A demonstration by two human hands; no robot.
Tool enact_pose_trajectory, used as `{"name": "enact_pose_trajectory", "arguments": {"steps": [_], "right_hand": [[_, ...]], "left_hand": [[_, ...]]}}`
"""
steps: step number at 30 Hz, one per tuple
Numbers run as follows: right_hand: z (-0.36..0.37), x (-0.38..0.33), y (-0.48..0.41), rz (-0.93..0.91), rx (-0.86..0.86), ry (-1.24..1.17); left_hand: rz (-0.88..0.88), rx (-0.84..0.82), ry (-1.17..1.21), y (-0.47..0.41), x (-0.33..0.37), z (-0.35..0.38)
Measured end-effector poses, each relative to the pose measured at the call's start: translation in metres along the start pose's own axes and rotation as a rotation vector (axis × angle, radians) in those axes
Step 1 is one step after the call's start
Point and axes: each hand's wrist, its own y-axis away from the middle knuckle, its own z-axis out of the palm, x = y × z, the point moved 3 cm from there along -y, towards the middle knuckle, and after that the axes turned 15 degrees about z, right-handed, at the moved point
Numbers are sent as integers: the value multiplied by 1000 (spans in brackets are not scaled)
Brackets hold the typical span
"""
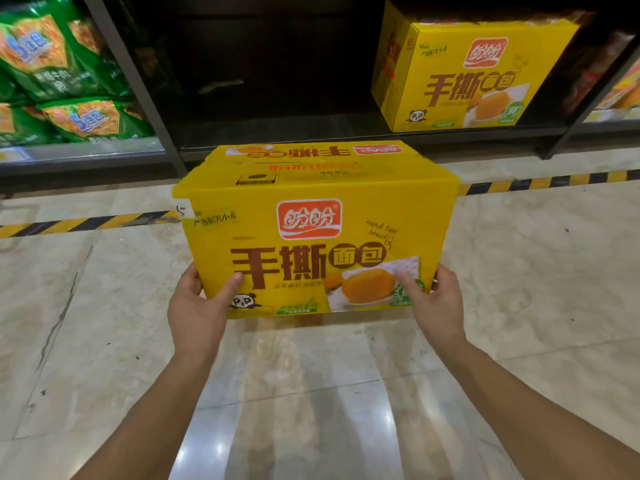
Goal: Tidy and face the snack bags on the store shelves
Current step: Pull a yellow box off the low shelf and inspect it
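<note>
A large yellow bread carton (311, 223) with a red logo hangs in front of me above the marble floor, its printed face toward me. My left hand (197, 306) grips its lower left corner, thumb on the front face. My right hand (436, 303) grips the lower right corner, thumb across the bread picture. A second identical yellow carton (464, 74) stands on the bottom shelf (311, 133) at the right, facing out. The shelf space to its left is dark and bare.
Green snack bags (62, 74) are stacked on the left shelf bay behind a dark upright post (138, 84). Red and orange packs (616, 77) fill the bay at far right. A yellow-black hazard stripe (86, 223) runs along the floor before the shelves.
</note>
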Motion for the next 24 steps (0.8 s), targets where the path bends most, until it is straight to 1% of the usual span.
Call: {"name": "enact_pose_trajectory", "arguments": {"steps": [4, 8, 16, 24], "right_hand": [[-13, -20, -3, -9, 68, 64], [-22, -41, -1, -104, 70, 15], [-9, -70, -21, -27, -9, -161], [4, -90, -62, 31, 1, -101]], "left_hand": [[62, 60, 17, -7, 28, -8], [87, 102, 27, -17, 46, -12], [153, -65, -114, -54, 48, -7], [138, -142, -179, -102, 49, 8]]}}
